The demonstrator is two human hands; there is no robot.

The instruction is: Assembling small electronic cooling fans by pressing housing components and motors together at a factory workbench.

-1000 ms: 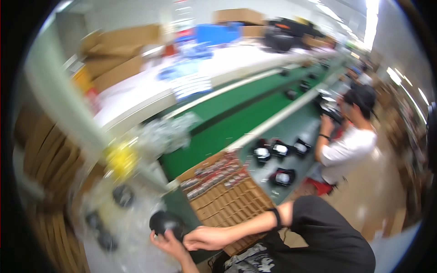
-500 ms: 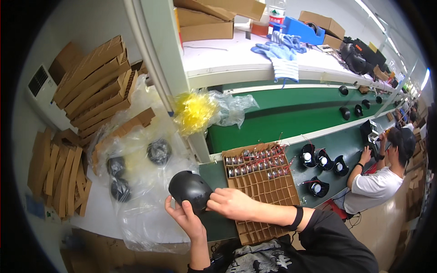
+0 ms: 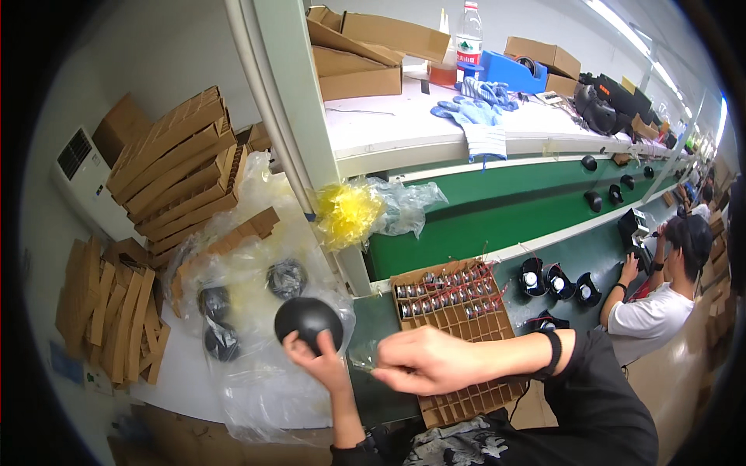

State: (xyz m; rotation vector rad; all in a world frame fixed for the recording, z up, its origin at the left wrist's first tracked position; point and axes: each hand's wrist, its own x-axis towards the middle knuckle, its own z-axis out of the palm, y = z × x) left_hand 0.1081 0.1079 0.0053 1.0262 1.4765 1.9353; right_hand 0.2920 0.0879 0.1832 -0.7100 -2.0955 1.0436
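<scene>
A glossy black dome-shaped shell (image 3: 305, 317) rests in my left hand (image 3: 322, 363), whose fingers and thumb close round its lower side. To its right, apart from the shell, my right hand (image 3: 431, 361) is closed in a pinch. A small piece of clear plastic film (image 3: 362, 360) sticks out from its fingertips, slightly blurred. Under my right forearm lies a cardboard divider tray (image 3: 458, 330); small round metal parts with red wires fill its far rows. Left of the shell, several black domes in clear wrapping (image 3: 287, 278) lie on plastic sheeting (image 3: 256, 388).
Stacked cardboard dividers (image 3: 175, 171) stand at the left. A post (image 3: 299, 93) with yellow plastic (image 3: 347, 215) rises ahead. Beyond the tray run a green belt (image 3: 482, 210) and a shelf (image 3: 373, 132). Black shells with white centres (image 3: 559, 281) lie right, near a seated co-worker (image 3: 653, 311).
My right hand has come away from the shell to the right, with clear film now showing at its fingers. The shell has shifted slightly left and turned in my left hand.
</scene>
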